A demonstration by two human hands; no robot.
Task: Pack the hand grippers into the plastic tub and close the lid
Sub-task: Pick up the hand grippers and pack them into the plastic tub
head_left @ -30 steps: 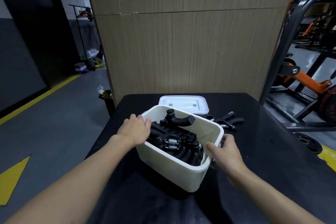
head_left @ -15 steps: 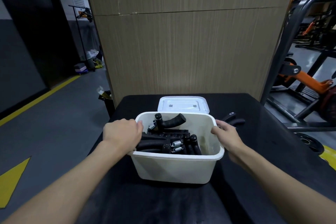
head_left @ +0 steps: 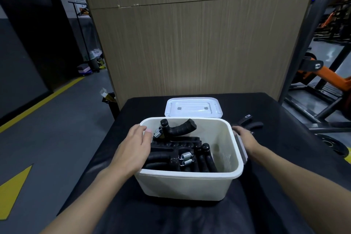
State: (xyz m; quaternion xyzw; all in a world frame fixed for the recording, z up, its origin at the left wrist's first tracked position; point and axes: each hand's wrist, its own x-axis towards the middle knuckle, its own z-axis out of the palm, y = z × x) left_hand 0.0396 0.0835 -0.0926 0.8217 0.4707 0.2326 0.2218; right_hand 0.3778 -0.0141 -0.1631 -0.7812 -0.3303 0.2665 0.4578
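Your left hand [head_left: 133, 150] lies flat across the tub's left rim. The fingers are fairly straight and relaxed, with the tips reaching in over the packed load. It's pressing, not gripping, and I read that as steadying the tub.

Your right hand [head_left: 245, 137] is against the outside of the right wall, up by the far corner, just above the side clip [head_left: 240, 148]. Its fingertips are tucked behind the rim, so I can't tell whether they're hooked on anything or only resting there. With one hand on each side, I'd judge you're squaring the box up or holding it firm.

The tub [head_left: 182, 186] stands open on the tabletop [head_left: 284, 157], towards the front edge and about midway across. Inside, the hand grippers [head_left: 171, 156] lie stacked, black handles side by side and steel springs showing.

Watch the top gripper [head_left: 178, 129] at the tub's far-left corner. It rides higher than the others, with its handle up around rim level. It could foul the lid, so it probably wants pushing down.

The lid [head_left: 193, 109] lies flat just behind the tub, towards the back edge, handy for closing.

Now look right: the loose grippers [head_left: 250, 122] lie on the tabletop just beyond your right hand, outside the tub. By my reckoning packing isn't finished. Those go in first, then the lid.
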